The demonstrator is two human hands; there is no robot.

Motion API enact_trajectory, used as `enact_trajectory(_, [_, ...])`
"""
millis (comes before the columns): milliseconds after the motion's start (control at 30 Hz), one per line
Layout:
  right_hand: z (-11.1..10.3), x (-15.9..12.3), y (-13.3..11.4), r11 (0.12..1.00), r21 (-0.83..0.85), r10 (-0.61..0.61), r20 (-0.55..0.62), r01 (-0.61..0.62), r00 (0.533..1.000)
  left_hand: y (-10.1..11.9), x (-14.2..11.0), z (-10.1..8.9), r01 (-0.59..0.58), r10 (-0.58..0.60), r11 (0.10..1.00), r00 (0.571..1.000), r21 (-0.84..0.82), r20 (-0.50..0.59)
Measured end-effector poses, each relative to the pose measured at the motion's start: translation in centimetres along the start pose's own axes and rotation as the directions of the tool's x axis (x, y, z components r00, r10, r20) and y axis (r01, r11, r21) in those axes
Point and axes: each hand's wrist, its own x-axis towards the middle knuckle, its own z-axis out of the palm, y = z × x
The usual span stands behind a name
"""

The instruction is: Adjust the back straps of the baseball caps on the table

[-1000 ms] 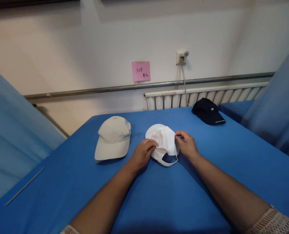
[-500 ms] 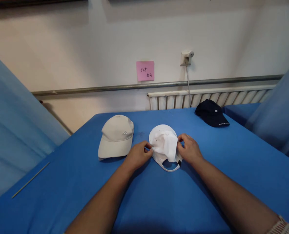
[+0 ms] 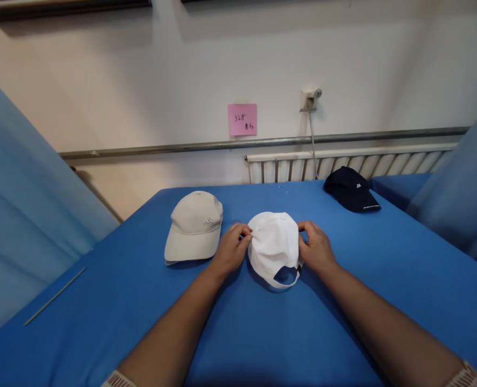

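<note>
A white baseball cap (image 3: pixel 274 244) rests on the blue-covered table (image 3: pixel 246 333), its back opening and strap facing me and its brim mostly hidden on the far side. My left hand (image 3: pixel 234 246) pinches the left side of the cap's crown between thumb and fingers. On the opposite side, my right hand (image 3: pixel 316 246) is closed with its fingertips on the cap's right edge. A beige baseball cap (image 3: pixel 194 226) sits just left of my left hand, brim toward me.
At the table's far right lies a dark navy cap (image 3: pixel 350 189). A thin stick (image 3: pixel 55 295) lies near the left edge. Behind are a metal rail (image 3: pixel 206 145), a white radiator (image 3: pixel 282 167) and a plugged socket (image 3: pixel 310 100). Light blue curtains (image 3: pixel 29 193) hang at both sides.
The white cap's crown, creased and partly sunken before, now stands fuller and rounder and covers more of the brim. Both hands have stayed at its sides. The camera view has shifted slightly left.
</note>
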Motion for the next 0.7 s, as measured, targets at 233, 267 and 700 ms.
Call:
enact_trajectory(233, [0.0, 0.2, 0.3, 0.999, -0.035, -0.015, 0.042, 0.017, 0.999, 0.2, 0.1, -2.3, 0.122, -0.090, 0.954, 0.988, -0.274, 0.125])
enact_trajectory(267, [-0.1, 0.1, 0.2, 0.999, -0.029, -0.024, 0.030, 0.025, 0.999, 0.1, 0.1, -2.2, 0.116, -0.090, 0.964, 0.989, -0.239, 0.116])
enact_trajectory(700, [-0.5, 0.1, -0.6, 0.988, -0.136, -0.067, 0.031, 0.070, 0.997, 0.0, -0.1, -1.6, 0.293, -0.294, 0.950, 0.956, 0.111, 0.000])
